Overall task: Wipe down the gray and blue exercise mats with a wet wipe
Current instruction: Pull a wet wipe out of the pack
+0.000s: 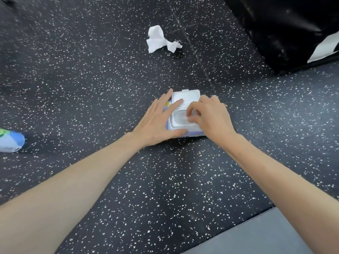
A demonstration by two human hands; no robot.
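Note:
A pack of wet wipes (178, 123) lies on the speckled black floor, its white flip lid (185, 97) standing open. My left hand (157, 123) rests flat on the pack's left side with straight fingers, holding it down. At the opening, the curled fingertips of my right hand (209, 118) pinch at the wipe; the wipe itself is hidden under the fingers. A crumpled white wipe (161, 40) lies on the floor further away. The corner of a gray mat (266, 233) shows at the bottom right.
A light blue container with a green print (10, 142) lies at the left edge. A large shiny black pad (286, 32) with a white stripe fills the top right. A floor-tile seam runs from the top towards the pack.

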